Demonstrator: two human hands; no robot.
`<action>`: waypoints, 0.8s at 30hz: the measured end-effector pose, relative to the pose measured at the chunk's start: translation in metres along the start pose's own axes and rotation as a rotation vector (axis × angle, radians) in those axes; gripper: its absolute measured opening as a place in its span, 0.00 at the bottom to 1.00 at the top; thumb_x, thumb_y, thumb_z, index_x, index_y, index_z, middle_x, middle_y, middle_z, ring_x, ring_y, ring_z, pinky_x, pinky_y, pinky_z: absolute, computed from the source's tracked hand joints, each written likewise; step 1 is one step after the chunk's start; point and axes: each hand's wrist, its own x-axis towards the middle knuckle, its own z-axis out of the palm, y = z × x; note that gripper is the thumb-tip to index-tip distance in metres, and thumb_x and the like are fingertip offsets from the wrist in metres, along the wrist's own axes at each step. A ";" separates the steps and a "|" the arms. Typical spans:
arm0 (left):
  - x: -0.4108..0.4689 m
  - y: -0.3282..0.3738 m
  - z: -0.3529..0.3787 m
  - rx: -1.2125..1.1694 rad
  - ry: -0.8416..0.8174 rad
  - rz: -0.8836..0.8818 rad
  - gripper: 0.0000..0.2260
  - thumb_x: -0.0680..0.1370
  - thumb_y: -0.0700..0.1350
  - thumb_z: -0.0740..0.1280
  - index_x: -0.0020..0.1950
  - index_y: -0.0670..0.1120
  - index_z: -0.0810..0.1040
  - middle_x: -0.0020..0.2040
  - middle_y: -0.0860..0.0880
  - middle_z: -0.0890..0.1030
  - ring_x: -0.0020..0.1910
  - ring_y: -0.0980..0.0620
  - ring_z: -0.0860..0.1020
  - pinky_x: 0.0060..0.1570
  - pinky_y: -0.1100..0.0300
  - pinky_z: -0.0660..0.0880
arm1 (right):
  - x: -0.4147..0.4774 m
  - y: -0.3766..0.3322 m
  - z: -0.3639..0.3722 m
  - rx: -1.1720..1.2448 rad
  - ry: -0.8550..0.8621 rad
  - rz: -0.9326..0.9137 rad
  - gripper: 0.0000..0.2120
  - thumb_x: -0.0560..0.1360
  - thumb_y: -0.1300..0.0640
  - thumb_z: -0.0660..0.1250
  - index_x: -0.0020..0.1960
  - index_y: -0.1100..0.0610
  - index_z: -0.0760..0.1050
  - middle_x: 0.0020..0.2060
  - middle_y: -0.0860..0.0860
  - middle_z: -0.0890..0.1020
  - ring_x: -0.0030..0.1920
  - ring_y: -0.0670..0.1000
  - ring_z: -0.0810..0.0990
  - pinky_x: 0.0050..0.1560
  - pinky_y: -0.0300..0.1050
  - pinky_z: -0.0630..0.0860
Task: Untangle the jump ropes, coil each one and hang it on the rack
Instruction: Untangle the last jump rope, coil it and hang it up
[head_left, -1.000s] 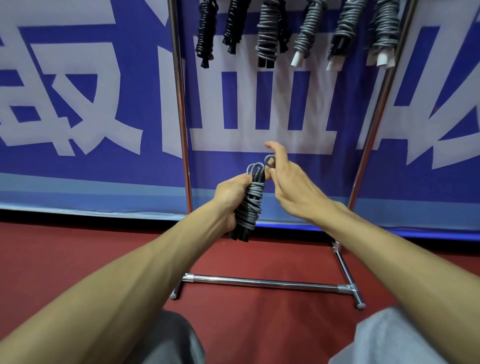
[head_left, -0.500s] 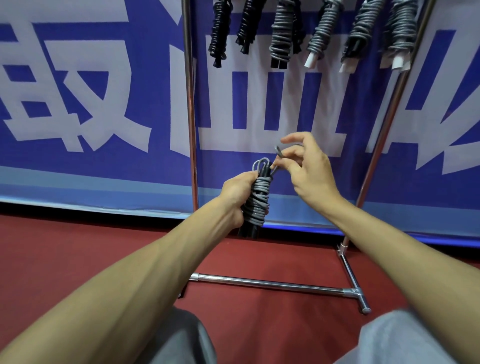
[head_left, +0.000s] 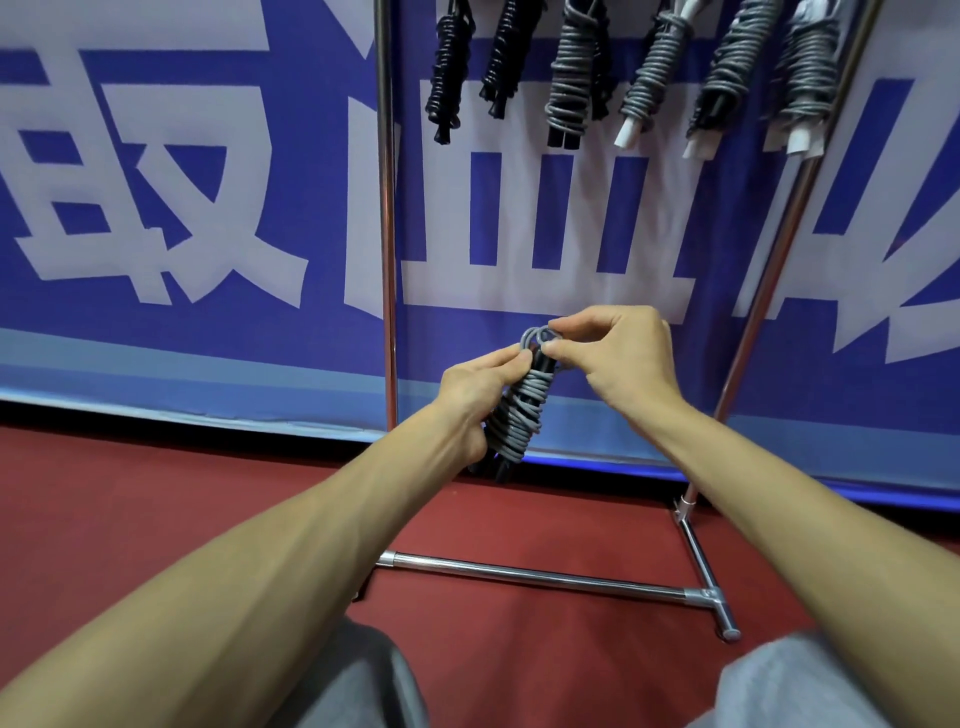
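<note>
Since the earlier frame, your right hand (head_left: 621, 358) has closed in on the top of the rope (head_left: 519, 415). Half a second ago it held the rope's end clear of the coil; now its fingers curl inward against it. Your right thumb and forefinger pinch the grey loop (head_left: 532, 338) that stands out of the top of the coil.

Your left hand (head_left: 475, 387) grips the coil around its middle, with the fingers wrapped round it and the thumb tip up by the loop.

The rope is a tight grey coil wound round black handles, whose ends stick out below your left hand. It tilts with its top to the right. You hold it in the air in front of the rack (head_left: 385, 208), between the two uprights and above the base bar (head_left: 545, 577), touching neither.

Six hung ropes (head_left: 571, 78) form a row between the uprights near the rack's top edge: two black at the left, four grey to their right.

Behind the rack hangs a blue banner (head_left: 156, 182) with white characters. The rack's base stands on a red floor (head_left: 130, 509).
</note>
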 end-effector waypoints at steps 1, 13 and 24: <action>0.001 -0.002 0.000 -0.012 0.012 0.017 0.12 0.78 0.43 0.70 0.61 0.46 0.82 0.39 0.46 0.82 0.29 0.47 0.77 0.27 0.57 0.79 | 0.000 0.000 0.000 -0.052 0.006 -0.019 0.08 0.67 0.63 0.78 0.46 0.59 0.84 0.35 0.51 0.85 0.34 0.45 0.84 0.41 0.34 0.80; 0.010 -0.013 -0.004 0.500 0.024 0.486 0.11 0.81 0.48 0.65 0.62 0.57 0.81 0.41 0.45 0.84 0.32 0.53 0.71 0.32 0.58 0.74 | 0.002 0.003 -0.009 -0.348 -0.004 -0.090 0.10 0.67 0.54 0.77 0.37 0.57 0.79 0.32 0.54 0.82 0.33 0.54 0.80 0.37 0.49 0.80; 0.007 -0.013 -0.025 1.363 -0.135 0.956 0.19 0.82 0.50 0.62 0.69 0.68 0.69 0.52 0.63 0.80 0.38 0.57 0.75 0.39 0.47 0.76 | -0.008 0.010 -0.021 -0.293 -0.233 0.032 0.08 0.69 0.61 0.77 0.43 0.54 0.78 0.53 0.57 0.76 0.25 0.44 0.79 0.24 0.31 0.70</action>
